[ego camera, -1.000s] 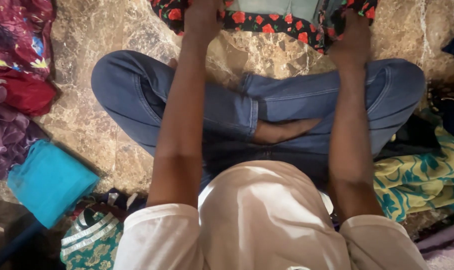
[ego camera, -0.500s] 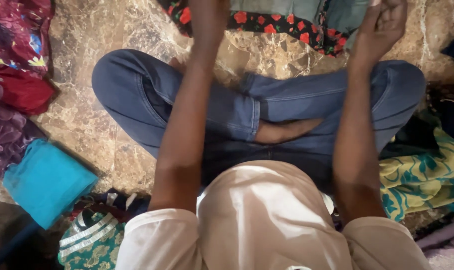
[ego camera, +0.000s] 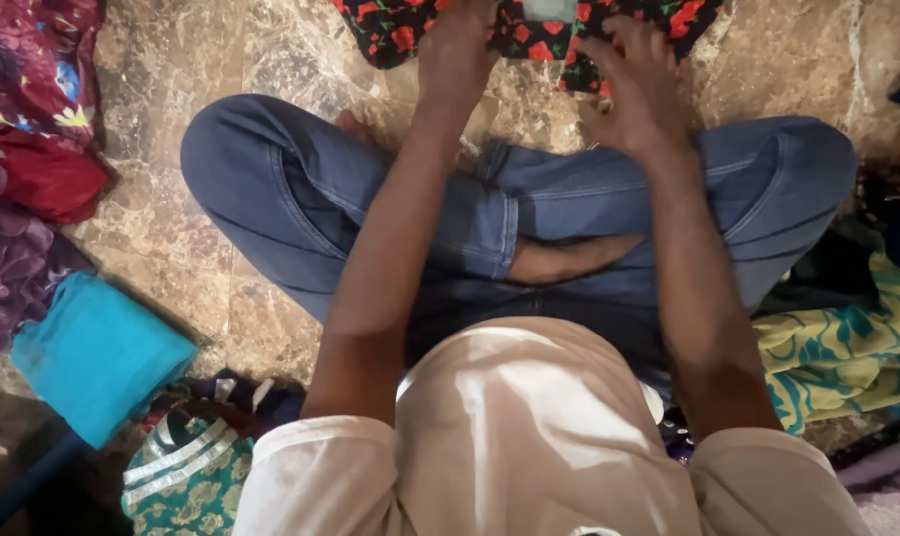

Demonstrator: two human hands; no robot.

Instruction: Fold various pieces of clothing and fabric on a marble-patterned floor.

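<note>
Head view: both arms reach forward over crossed legs in blue jeans point(ego camera: 529, 213) toward a black garment with red flowers point(ego camera: 400, 30), which lies on the brown marble floor point(ego camera: 172, 228) at its far edge, just beyond the knees and partly cut off by the top of the picture. Left hand point(ego camera: 457, 55) lies on the garment's near edge with its fingers over the cloth; whether its grip is closed on the fabric cannot be told, since the fingertips run out of view. Right hand point(ego camera: 641, 84) sits beside it, fingers spread and curled down onto the flowered cloth, loosely pinching its lower edge. Along the floor's left edge lie a maroon flowered cloth point(ego camera: 33, 69), a purple cloth point(ego camera: 8, 268) and a folded turquoise cloth point(ego camera: 98, 352). A green patterned cloth with silver trim point(ego camera: 187, 476) lies at the near left corner. A yellow and teal cloth point(ego camera: 847, 347) lies at the right edge, touching the right knee.
</note>
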